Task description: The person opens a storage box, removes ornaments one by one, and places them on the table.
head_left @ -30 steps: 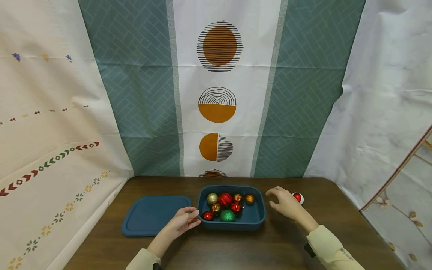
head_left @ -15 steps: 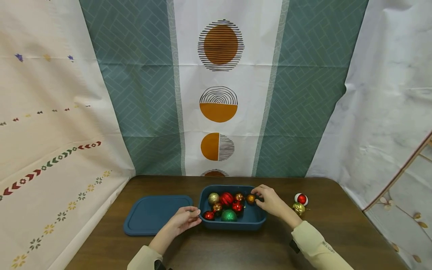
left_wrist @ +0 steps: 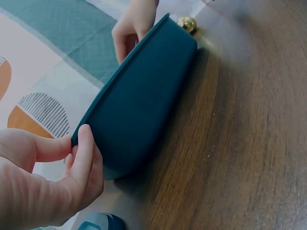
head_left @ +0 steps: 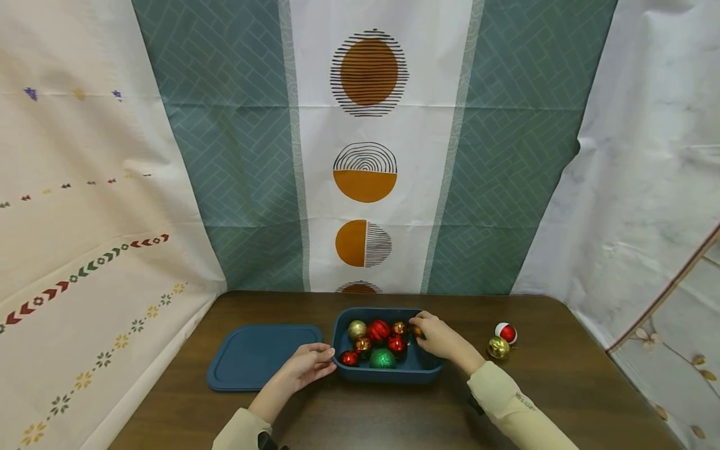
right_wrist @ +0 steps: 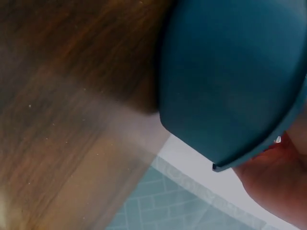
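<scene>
A dark blue box (head_left: pixel 388 375) stands on the table with several Christmas baubles inside: red, gold, copper and a glittery green bauble (head_left: pixel 382 359). My left hand (head_left: pixel 304 367) pinches the box's left rim between thumb and fingers, as the left wrist view shows up close. Over the box's right end, my right hand (head_left: pixel 440 338) reaches inside, its fingers curled round a small orange-gold bauble (head_left: pixel 417 332) that they partly cover. In the right wrist view the box wall (right_wrist: pixel 230 76) hides most of the fingers of that hand (right_wrist: pixel 276 179).
A flat blue lid (head_left: pixel 264 357) lies on the brown table (head_left: pixel 371 419) left of the box. To the right rest a red-and-white bauble (head_left: pixel 506 333) and a gold bauble (head_left: pixel 498 347). Patterned cloths (head_left: pixel 242 187) hang behind and at the sides.
My right hand has moved left from beside the two loose baubles into the box, closing its fingers round the orange-gold bauble. The left hand keeps its place on the rim.
</scene>
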`<state>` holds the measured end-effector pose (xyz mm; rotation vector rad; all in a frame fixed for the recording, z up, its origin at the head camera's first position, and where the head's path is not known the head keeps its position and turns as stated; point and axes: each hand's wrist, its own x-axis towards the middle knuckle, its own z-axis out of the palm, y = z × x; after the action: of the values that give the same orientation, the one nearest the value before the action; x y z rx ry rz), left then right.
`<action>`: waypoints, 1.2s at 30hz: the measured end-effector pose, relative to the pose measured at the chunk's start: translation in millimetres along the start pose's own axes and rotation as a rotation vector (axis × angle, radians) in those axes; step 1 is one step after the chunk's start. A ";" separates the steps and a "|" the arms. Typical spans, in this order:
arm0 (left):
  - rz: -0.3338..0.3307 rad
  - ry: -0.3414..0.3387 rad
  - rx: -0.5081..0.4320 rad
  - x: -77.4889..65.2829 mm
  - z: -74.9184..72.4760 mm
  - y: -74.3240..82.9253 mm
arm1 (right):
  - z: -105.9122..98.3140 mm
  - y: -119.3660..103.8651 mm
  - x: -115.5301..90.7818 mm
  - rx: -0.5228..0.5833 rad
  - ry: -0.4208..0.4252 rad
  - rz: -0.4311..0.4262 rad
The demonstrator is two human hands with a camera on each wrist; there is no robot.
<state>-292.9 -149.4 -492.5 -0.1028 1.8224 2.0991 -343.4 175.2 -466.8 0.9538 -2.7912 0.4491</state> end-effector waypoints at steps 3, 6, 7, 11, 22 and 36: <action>-0.001 0.004 0.003 -0.1 -0.8 -0.5 | 4.7 -0.7 2.8 -0.064 -0.019 0.004; 0.000 0.004 0.000 -0.5 -0.9 -0.7 | 8.6 -2.5 4.9 -0.107 -0.033 0.024; 0.001 0.002 -0.002 -0.3 -0.8 -1.0 | 9.8 -2.8 5.2 -0.116 -0.040 0.040; 0.000 0.005 -0.007 -0.5 -0.1 -1.7 | 13.5 -4.5 5.0 -0.158 -0.053 0.096; -0.005 0.016 -0.021 -1.6 -0.1 -0.9 | 14.4 -5.9 3.2 -0.204 -0.020 0.046; -0.005 -0.004 -0.021 -0.1 -0.7 -0.4 | -2.5 -3.3 -2.2 -0.055 -0.026 0.004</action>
<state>-292.8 -150.1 -493.0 -0.1092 1.7961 2.1142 -339.5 174.8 -464.2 0.9489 -2.8137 0.3612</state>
